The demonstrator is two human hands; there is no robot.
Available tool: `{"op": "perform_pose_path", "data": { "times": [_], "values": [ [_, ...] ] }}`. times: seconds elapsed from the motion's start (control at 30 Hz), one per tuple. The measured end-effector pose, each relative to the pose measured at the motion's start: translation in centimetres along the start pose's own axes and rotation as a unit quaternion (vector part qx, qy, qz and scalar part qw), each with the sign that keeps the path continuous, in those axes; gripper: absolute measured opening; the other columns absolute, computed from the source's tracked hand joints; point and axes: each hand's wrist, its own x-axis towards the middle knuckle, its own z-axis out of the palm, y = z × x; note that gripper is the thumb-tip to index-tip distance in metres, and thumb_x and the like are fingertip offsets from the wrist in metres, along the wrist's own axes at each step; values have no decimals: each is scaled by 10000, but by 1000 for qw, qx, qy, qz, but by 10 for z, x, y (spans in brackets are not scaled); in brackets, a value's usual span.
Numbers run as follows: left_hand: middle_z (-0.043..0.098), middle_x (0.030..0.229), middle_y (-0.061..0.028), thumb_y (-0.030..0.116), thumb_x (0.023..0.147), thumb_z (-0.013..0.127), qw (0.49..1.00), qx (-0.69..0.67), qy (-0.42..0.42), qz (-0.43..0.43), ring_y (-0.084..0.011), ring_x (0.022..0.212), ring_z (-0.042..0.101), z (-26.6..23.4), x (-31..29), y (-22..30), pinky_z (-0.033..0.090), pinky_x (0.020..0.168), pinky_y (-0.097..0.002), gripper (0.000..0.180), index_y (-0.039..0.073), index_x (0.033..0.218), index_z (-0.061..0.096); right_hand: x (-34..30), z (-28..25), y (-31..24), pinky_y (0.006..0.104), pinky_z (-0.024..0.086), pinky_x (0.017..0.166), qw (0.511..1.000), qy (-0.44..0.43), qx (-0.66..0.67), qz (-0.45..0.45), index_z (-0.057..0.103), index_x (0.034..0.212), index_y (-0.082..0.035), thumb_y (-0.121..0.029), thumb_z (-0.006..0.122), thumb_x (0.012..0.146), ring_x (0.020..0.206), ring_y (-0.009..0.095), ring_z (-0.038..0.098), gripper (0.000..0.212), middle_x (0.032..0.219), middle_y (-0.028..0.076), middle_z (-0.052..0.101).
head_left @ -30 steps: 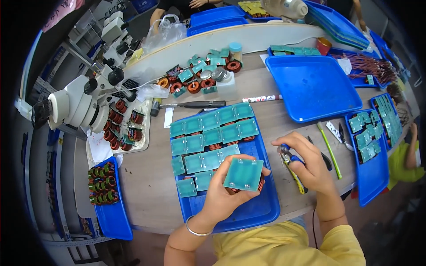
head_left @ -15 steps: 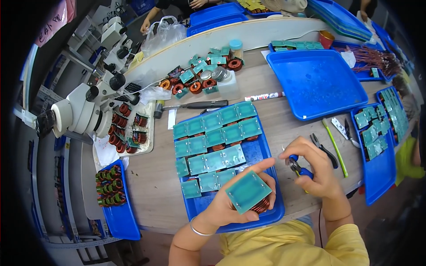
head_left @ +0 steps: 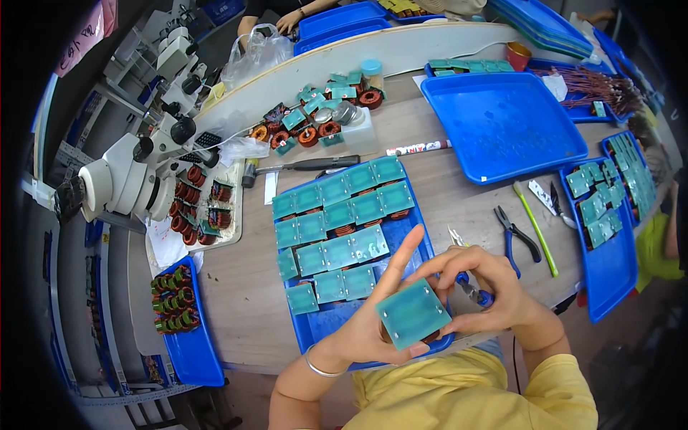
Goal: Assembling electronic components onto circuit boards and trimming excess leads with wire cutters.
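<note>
My left hand (head_left: 358, 326) grips a square green circuit board (head_left: 412, 314) with a copper-wound coil mostly hidden beneath it. The board faces up, and the left index finger points away from it. In my right hand (head_left: 498, 287) is a small pair of blue-handled pliers (head_left: 473, 290); its jaws are hard to make out. The right fingertips touch or nearly touch the board's right edge. Below and beyond both hands lies a blue tray (head_left: 315, 333) with rows of similar green boards (head_left: 351, 251) on coils.
Pliers (head_left: 516, 240), a green stick (head_left: 536, 229) and scissors (head_left: 562, 208) lie at right. A blue tray (head_left: 502, 129) stands behind them. Farther left are a hammer (head_left: 308, 165), loose coils (head_left: 308, 136), a white tray (head_left: 233, 229) and a microscope (head_left: 115, 175). Another person's hand (head_left: 290, 20) shows beyond the partition.
My right hand has moved left and down with the pliers, up to the board. The held board has shifted slightly right and turned. The whole view has shifted a little.
</note>
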Motion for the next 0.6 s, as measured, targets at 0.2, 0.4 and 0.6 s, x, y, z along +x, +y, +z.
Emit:
{"op": "perform_pose_path", "data": {
  "times": [0.2,0.4,0.6],
  "values": [
    [465,1147,-89,-8,751,646,988,-119,62,-71,-155,974,517,8,-5,-4,421,853,-293,947,140,1428,0,-8,5,3,304,461,721,991,105,-74,-47,489,987,-30,-104,826,593,831,220,594,524,977,161,620],
    [451,1206,-132,27,864,533,982,-101,156,21,-217,1026,536,8,-8,-13,448,877,-331,554,11,1333,238,-6,2,0,286,440,689,949,152,-241,-136,477,977,-41,-81,833,564,805,207,579,547,968,172,616],
    [426,1260,-213,212,920,480,972,-224,56,-40,-310,956,582,5,-4,-2,496,816,-386,560,19,1363,196,-1,-3,-4,315,452,821,980,159,-122,-19,467,1014,-25,-85,810,611,930,208,575,533,1032,137,590]
  ]
}}
